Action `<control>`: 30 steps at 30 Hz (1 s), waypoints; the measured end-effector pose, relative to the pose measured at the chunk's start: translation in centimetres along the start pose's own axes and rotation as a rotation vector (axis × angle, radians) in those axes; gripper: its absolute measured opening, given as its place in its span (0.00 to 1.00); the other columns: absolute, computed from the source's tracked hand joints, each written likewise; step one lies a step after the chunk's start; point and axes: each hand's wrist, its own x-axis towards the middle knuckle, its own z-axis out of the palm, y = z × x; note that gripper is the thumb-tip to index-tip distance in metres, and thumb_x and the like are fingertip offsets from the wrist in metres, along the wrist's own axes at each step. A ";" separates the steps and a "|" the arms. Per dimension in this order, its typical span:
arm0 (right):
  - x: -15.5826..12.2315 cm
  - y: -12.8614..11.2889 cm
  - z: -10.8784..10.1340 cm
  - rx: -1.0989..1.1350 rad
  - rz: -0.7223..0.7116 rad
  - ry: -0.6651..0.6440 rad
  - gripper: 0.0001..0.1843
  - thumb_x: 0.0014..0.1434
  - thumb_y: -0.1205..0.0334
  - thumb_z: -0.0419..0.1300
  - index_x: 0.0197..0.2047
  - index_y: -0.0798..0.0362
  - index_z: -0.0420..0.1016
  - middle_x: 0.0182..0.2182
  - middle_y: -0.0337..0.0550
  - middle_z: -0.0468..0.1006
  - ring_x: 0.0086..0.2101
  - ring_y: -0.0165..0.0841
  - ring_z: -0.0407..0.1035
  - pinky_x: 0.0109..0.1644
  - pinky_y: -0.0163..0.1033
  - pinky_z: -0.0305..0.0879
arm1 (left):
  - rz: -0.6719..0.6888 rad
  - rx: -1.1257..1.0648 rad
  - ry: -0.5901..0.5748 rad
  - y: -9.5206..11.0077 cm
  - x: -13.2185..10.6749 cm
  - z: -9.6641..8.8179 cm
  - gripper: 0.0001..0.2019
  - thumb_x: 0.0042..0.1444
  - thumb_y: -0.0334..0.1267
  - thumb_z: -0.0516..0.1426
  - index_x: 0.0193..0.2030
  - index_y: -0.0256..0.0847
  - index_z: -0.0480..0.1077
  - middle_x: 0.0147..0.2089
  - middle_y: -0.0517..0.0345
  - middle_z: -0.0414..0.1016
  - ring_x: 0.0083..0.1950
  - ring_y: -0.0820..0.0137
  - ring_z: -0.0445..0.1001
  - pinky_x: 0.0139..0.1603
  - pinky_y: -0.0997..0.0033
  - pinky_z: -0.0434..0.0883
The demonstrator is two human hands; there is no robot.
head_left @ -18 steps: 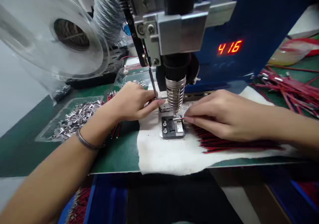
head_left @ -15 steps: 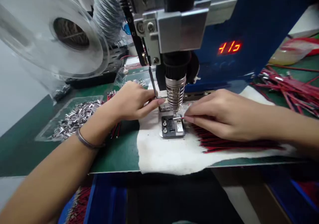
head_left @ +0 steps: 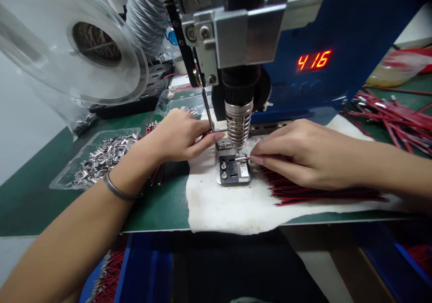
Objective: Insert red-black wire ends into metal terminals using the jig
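My right hand (head_left: 300,154) pinches a red-and-black wire (head_left: 249,158) between thumb and fingertips. A small silver metal connector (head_left: 240,159) at the wire's end lies on the black fixture (head_left: 229,170), under the tip of the soldering head with its metal spring (head_left: 239,123). My left hand (head_left: 185,136) is closed at the lower end of a thin metal feed tube (head_left: 207,107), thumb and forefinger around it; the other fingers are curled and partly hidden. A bundle of red-and-black wires (head_left: 317,195) lies under my right hand on a white cloth (head_left: 216,208).
On the left is a clear tray (head_left: 64,181) of loose metal connectors (head_left: 108,157). A blue machine (head_left: 320,91) with a red display reading 416 stands behind. More red wires (head_left: 394,118) lie right. A clear reel (head_left: 33,37) stands upper left; a blue bin (head_left: 145,267) sits below the table edge.
Both hands hold nearly the same places. The view has shifted slightly, and the display now reads clearly as 416, where its last digit was only partly lit before.
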 end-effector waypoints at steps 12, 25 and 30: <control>-0.1 0.1 0.1 0.019 -0.006 -0.006 0.21 0.79 0.61 0.52 0.41 0.57 0.84 0.35 0.46 0.85 0.33 0.31 0.75 0.39 0.40 0.59 | 0.040 -0.034 0.044 -0.2 -0.1 0.0 0.31 0.75 0.62 0.37 0.28 0.44 0.60 0.24 0.53 0.63 0.27 0.66 0.56 0.34 0.59 0.53; 0.2 0.4 0.0 0.057 0.069 -0.088 0.22 0.79 0.56 0.51 0.40 0.55 0.81 0.30 0.43 0.80 0.29 0.28 0.67 0.39 0.40 0.50 | 0.002 -0.093 0.026 0.0 0.1 0.1 0.34 0.73 0.67 0.34 0.27 0.45 0.57 0.22 0.54 0.60 0.27 0.67 0.53 0.34 0.58 0.54; 0.2 0.7 0.1 0.103 0.050 -0.089 0.23 0.80 0.54 0.51 0.38 0.55 0.79 0.29 0.40 0.78 0.28 0.27 0.66 0.39 0.39 0.53 | 0.024 -0.147 0.040 0.2 0.3 -0.2 0.29 0.74 0.61 0.42 0.26 0.45 0.56 0.21 0.57 0.57 0.25 0.69 0.52 0.32 0.59 0.51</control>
